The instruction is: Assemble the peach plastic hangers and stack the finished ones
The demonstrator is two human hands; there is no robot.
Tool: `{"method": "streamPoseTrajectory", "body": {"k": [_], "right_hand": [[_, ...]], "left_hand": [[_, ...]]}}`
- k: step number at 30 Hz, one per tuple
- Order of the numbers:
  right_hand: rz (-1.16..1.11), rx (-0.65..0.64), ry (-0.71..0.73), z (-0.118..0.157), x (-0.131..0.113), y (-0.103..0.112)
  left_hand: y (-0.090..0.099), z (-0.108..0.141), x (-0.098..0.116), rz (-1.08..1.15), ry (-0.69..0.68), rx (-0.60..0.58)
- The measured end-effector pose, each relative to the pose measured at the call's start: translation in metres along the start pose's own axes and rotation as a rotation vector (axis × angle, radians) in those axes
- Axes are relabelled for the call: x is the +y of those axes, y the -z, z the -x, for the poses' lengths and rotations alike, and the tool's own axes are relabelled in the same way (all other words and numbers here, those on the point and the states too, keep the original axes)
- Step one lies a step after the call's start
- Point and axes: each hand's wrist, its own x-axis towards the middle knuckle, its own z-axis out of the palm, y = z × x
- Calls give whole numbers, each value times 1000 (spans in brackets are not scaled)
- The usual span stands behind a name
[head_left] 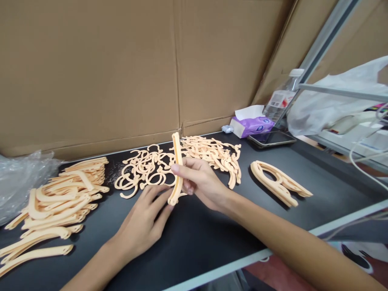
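Strip [178,154] — pale peach, gently curved, grooved

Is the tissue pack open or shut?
Open: a white tissue is poking out of the top of the purple pack.

Site appears to be small assy. workshop: blk. bench [206,242] carries sorted piles of curved strips [60,196] & small hooked pcs. [209,155]; cardboard sheet [91,72] backs it; metal frame [329,36] stands at R.
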Motion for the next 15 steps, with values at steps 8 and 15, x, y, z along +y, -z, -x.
{"method": "streamPoseTrajectory", "body": {"k": [8,15], "right_hand": [[65,77,107,-1,2,-1],[27,163,118,-4,-1,1]], "left_hand": [[1,-1,1,-76,3,-28],[6,5,-1,-59,10,-61]]}}
